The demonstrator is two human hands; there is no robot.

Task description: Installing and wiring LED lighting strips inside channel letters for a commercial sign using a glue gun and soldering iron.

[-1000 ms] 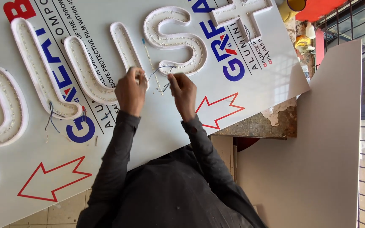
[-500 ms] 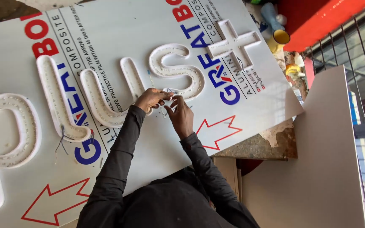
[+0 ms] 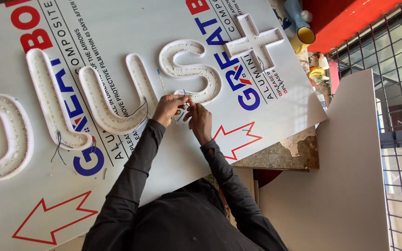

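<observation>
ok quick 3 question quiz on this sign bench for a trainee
1. True or false: both hands, left hand and right hand, meet at the lower end of the S-shaped letter.
2. What shape is the piece right of that letter? A) plus B) circle C) star
3. What colour are the arrow outlines on the white panel?

Key: 1 true; 2 A, the plus piece; 3 red.

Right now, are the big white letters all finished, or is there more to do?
Not finished, it seems. The white channel letters and the plus sign lie on the printed panel, already lined with small dotted lights. Both hands, left hand and right hand, pinch thin wires at the S-shaped letter. Loose wire ends hang from another letter, probably unjoined.
</observation>
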